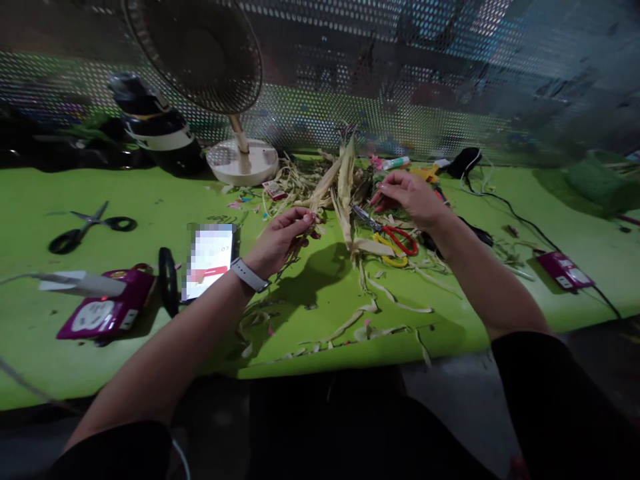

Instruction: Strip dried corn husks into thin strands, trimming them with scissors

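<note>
My left hand (284,235) is closed in a pinch on a strip of dried corn husk (326,181) that runs up and to the right from its fingertips. My right hand (407,195) hovers over the husk pile (345,180), fingers pinched together on something I cannot make out. Red-handled scissors (395,237) lie just below the right hand, with a yellow-handled pair (387,253) beside them. A white watch sits on my left wrist.
The green table (150,200) carries black scissors (90,227) at left, a phone (209,259) on a stand, a magenta power strip (105,310), a desk fan (220,67), another magenta power strip (565,270) at right, and husk scraps (370,320) near the front edge.
</note>
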Demonstrator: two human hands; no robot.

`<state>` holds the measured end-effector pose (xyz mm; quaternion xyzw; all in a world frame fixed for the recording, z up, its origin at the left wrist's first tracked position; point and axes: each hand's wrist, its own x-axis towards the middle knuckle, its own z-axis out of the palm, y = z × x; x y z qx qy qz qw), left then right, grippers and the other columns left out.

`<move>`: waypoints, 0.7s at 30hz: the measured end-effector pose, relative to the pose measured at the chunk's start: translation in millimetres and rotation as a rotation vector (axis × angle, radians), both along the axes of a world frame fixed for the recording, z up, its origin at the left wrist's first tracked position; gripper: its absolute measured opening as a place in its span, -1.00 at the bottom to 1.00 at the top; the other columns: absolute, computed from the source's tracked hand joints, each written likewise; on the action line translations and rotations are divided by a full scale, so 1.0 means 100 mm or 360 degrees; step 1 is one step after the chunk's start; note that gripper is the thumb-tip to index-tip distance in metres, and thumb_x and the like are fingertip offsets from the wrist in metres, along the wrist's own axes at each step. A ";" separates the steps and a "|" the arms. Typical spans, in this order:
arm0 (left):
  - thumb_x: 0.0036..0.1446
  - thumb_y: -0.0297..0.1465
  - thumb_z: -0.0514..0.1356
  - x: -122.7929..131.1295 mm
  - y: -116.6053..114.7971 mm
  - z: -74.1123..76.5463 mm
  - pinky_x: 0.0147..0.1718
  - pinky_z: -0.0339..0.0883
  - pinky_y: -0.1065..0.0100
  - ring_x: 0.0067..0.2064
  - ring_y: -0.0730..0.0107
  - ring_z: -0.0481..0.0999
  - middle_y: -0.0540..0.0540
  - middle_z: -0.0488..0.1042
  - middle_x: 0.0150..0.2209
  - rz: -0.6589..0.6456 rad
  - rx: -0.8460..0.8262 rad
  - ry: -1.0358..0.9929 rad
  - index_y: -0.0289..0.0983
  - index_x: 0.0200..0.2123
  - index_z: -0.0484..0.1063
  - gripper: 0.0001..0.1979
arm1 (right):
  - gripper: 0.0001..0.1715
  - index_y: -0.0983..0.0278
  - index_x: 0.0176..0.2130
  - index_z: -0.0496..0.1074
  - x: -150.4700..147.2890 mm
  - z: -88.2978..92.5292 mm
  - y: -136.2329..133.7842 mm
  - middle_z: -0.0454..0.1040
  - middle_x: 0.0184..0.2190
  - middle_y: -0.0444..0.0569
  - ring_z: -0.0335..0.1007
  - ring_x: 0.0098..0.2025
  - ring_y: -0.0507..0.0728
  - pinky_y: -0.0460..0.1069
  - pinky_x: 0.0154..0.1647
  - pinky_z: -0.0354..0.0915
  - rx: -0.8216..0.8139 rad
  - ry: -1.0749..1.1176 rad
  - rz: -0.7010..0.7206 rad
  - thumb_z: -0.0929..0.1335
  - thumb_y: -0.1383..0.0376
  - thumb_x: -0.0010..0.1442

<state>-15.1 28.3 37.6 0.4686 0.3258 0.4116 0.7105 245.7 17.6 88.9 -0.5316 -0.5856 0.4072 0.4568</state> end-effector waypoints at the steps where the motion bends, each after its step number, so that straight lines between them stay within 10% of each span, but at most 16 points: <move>1: -0.11 -0.29 0.40 0.00 -0.01 0.02 -0.61 0.20 0.59 -0.43 0.57 0.51 -0.04 0.55 -0.22 -0.0026 -0.0003 -0.0019 -0.28 -0.36 0.38 -0.69 | -0.74 0.24 -0.45 0.29 -0.03 0.01 -0.01 0.53 -0.52 -0.11 0.36 -0.64 -0.02 -0.09 -0.62 0.28 -0.0023 0.0008 0.0055 0.42 0.23 0.15; 6: -0.07 -0.34 0.37 -0.01 -0.04 0.07 -0.62 0.23 0.58 -0.43 0.58 0.52 -0.12 0.50 0.02 -0.0217 -0.0064 -0.0168 -0.28 -0.36 0.37 -0.74 | -0.73 0.23 -0.42 0.26 -0.33 0.06 -0.02 0.53 -0.55 -0.13 0.17 -0.79 -0.07 -0.13 -0.81 -0.01 -0.0224 0.0107 0.0418 0.40 0.18 0.15; 21: -0.02 -0.46 0.33 -0.15 0.10 0.07 -0.59 0.30 0.60 -0.46 0.55 0.54 0.06 0.50 -0.44 -0.0010 -0.0320 -0.0283 -0.28 -0.31 0.35 -0.78 | -0.63 0.26 -0.45 0.30 -0.82 -0.12 0.17 0.53 -0.43 -0.15 -0.01 -0.73 -0.16 -0.15 -0.76 -0.01 -0.0205 0.0574 0.0433 0.51 0.13 0.01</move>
